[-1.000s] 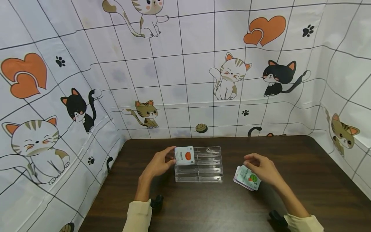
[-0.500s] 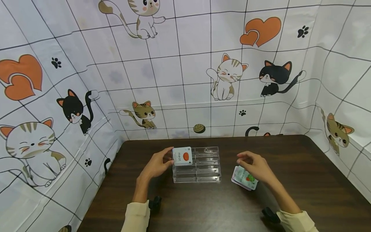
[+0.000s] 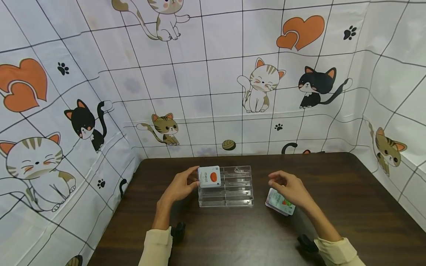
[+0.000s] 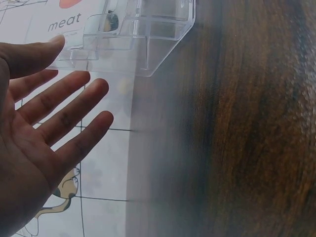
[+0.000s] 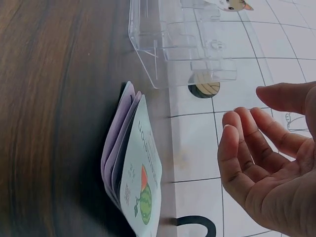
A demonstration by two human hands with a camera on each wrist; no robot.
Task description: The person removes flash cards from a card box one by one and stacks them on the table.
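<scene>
A white card (image 3: 209, 176) printed "meat" with a red picture stands in the top left of a clear stepped card rack (image 3: 237, 194). My left hand (image 3: 179, 186) is beside it, with the thumb at the card's edge. In the left wrist view the other fingers (image 4: 74, 118) are nearly straight and spread. My right hand (image 3: 293, 189) hovers above a small stack of cards (image 3: 281, 202), fingers loosely bent and holding nothing. The top card (image 5: 140, 182) shows a watermelon and lies face up; my hand hides part of it in the head view.
The rack and the stack are on a dark brown wooden table (image 3: 233, 236). A white cloth (image 3: 206, 85) with cats, hearts and grid lines hangs around its back and sides. Black wrist straps show below both hands.
My right hand has drifted left, a little away from over the card stack. The left hand stays at the meat card. The head view has shifted slightly.
</scene>
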